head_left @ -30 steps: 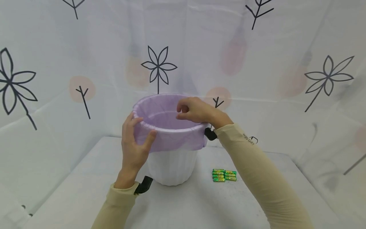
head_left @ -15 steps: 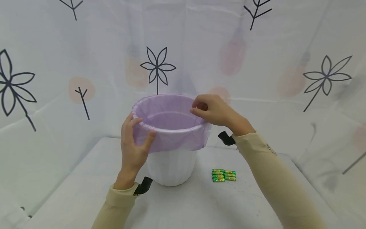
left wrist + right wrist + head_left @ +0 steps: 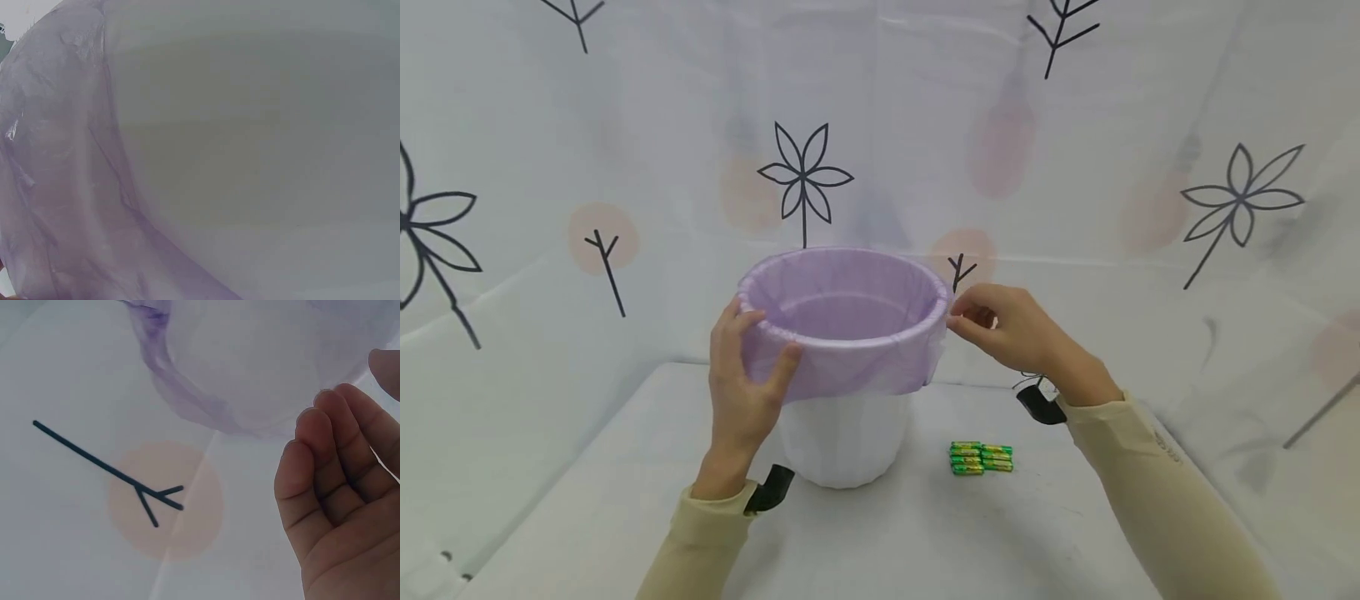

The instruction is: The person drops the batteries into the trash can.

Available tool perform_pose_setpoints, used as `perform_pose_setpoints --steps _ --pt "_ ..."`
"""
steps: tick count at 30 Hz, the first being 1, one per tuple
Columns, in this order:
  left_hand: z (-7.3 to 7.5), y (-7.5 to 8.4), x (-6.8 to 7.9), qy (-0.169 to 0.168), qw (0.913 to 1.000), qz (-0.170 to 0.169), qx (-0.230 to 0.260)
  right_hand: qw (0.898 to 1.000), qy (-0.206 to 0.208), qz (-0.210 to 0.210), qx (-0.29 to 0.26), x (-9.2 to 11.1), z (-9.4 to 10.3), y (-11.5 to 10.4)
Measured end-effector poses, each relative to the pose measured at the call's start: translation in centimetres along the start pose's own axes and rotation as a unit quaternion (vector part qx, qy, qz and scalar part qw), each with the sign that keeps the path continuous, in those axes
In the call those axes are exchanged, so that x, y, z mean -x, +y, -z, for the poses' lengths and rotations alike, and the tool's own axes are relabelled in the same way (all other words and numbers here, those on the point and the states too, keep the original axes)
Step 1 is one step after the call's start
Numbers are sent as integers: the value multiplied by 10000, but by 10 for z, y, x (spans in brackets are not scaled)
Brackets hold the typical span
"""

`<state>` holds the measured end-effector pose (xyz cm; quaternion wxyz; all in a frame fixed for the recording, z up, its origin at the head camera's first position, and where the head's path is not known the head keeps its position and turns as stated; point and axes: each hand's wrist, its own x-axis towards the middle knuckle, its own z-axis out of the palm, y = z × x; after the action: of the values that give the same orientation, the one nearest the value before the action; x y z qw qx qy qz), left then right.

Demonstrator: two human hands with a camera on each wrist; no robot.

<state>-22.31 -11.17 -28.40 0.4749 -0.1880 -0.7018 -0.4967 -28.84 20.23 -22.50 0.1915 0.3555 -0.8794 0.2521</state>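
Note:
A white ribbed trash can (image 3: 844,437) stands on the table, lined with a purple trash bag (image 3: 850,367) folded down over its rim. On the can's left side, my left hand (image 3: 741,400) grips the rim, fingers hooked at the top and thumb against the folded bag. Just past the right rim is my right hand (image 3: 1011,329), its fingers loosely bent. The right wrist view shows this right hand (image 3: 344,481) with nothing between thumb and fingers, beside the bag's edge (image 3: 187,400). Bag and white can wall (image 3: 262,169) fill the left wrist view.
Several green-and-yellow batteries (image 3: 981,458) lie in two columns to the right of the can. The white table (image 3: 880,550) meets a white cloth backdrop (image 3: 895,108) with printed flowers and twigs behind and at the sides.
My right hand has moved from over the can's opening, out to the right past the rim. My left hand keeps its place on the left rim.

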Motion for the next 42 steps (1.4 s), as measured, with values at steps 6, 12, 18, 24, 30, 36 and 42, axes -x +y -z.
perform_pose_setpoints --steps 6,12,18,24,30,36,42 --pt "1 -6 1 -12 10000 61 -9 9997 -191 -179 11 28 -16 14" --pt "1 0 1 -22 9999 94 45 9975 -451 -547 49 54 -34 29" --pt "1 2 1 56 10000 28 72 9937 -685 -881 62 74 -55 44" --pt "1 2 1 35 10000 32 64 9903 -906 -1055 50 97 -74 59" --pt "1 3 0 48 10000 -24 76 9870 -1084 -1183 42 110 -86 72" --pt "1 5 0 57 10000 -44 65 9774 -1394 -1587 118 119 -96 83" --pt "1 4 1 25 10000 26 53 9709 -1514 -1850 139 127 -107 92"
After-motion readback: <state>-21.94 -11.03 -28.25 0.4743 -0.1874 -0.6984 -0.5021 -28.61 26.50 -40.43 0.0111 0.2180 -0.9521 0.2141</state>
